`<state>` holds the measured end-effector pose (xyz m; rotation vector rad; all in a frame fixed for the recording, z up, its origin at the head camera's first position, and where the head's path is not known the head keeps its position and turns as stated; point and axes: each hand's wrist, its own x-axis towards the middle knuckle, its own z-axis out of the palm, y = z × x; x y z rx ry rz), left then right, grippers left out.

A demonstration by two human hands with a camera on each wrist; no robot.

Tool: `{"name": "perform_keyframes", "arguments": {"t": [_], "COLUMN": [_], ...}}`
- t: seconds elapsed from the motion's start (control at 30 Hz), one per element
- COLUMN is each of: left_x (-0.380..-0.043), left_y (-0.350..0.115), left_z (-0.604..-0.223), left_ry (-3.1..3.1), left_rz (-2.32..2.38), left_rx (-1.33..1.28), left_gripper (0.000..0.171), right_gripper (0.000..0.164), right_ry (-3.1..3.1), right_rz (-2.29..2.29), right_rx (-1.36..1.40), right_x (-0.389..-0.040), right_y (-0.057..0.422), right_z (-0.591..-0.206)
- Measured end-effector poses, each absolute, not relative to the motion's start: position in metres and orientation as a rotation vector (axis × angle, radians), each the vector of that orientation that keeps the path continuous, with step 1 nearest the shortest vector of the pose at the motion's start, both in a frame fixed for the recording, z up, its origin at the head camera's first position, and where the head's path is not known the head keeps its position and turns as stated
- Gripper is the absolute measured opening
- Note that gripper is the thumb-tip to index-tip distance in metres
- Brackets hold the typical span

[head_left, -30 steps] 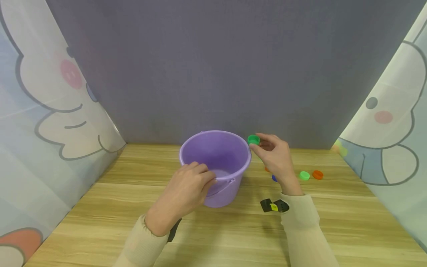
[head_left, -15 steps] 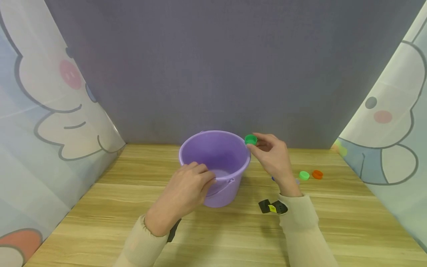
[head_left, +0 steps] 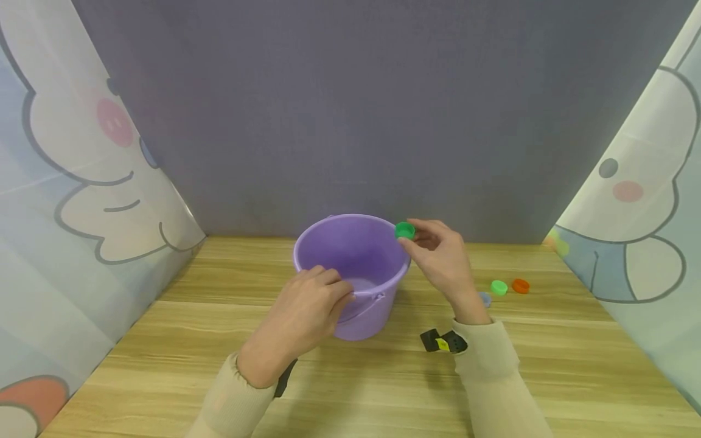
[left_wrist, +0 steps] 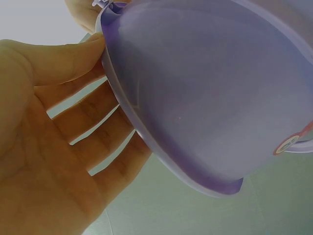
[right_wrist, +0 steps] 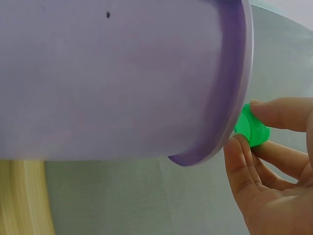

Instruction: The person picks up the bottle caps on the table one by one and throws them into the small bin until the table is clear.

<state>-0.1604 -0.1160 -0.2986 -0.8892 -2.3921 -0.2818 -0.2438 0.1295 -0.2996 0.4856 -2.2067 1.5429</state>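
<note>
In the head view a purple bucket stands upright on the wooden table. My left hand grips its near rim; the left wrist view shows the thumb on the outer side and the fingers going behind the rim. Between thumb and fingertips my right hand pinches a green bottle cap, hollow side up, at the bucket's right rim. In the right wrist view the cap is partly behind the rim. Only part of the bucket's floor is visible.
Right of the bucket, a light green cap, an orange cap and a pale blue cap lie on the table. My right forearm partly covers the pale blue one. A grey wall rises behind.
My right hand has moved left with the green bottle cap, from beside the bucket to its right rim. The pale blue cap has come into view. My left hand stays put.
</note>
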Motion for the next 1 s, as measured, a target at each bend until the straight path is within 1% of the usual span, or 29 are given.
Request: {"name": "perform_keyframes", "arguments": {"t": [1.0], "left_x": [-0.161], "left_y": [-0.116], "left_z": [-0.299], "left_ry": [-2.391], "left_rz": [-0.279], "left_rx": [-0.890], "left_gripper": [0.004], "right_gripper": [0.040], "right_ry": [-2.158], "right_rz": [1.585], "right_rx": [0.578], "right_x": [-0.238], "right_y": [0.110], "right_z": [-0.300]}}
